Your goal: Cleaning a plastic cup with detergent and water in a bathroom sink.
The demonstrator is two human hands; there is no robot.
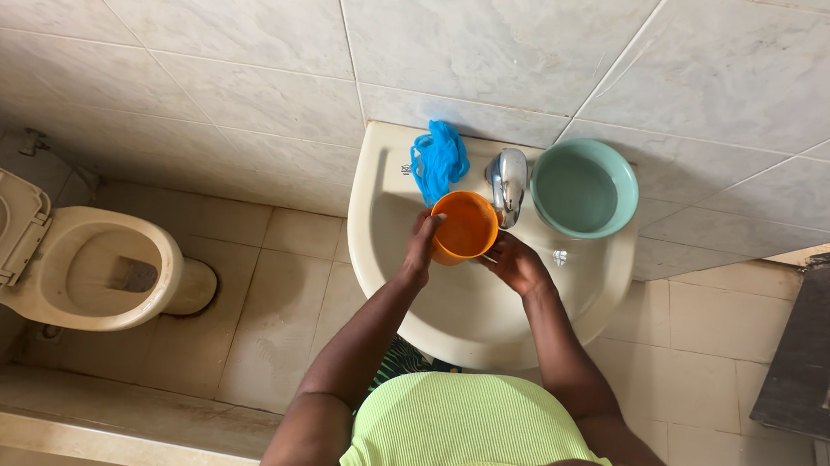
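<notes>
A: Where's the cup?
B: I see the orange cup (465,227) over the sink (468,315), tilted mouth-up just beside the tap (508,183), presumably to catch water. Left hand (422,248) fingers wrap its side; right hand (515,264) curls on the other side.
A: Nearby?
B: Teal bowl (584,188), blue net sponge (438,159) on the rim.

Round orange plastic cup (464,227): smooth, matt. Cream ceramic basin (468,315): glossy. Chrome metal tap (509,179): shiny. Blue mesh sponge (438,160): rough netting.

No packages, no signs, no screens, seemingly no labels (view is distant)
</notes>
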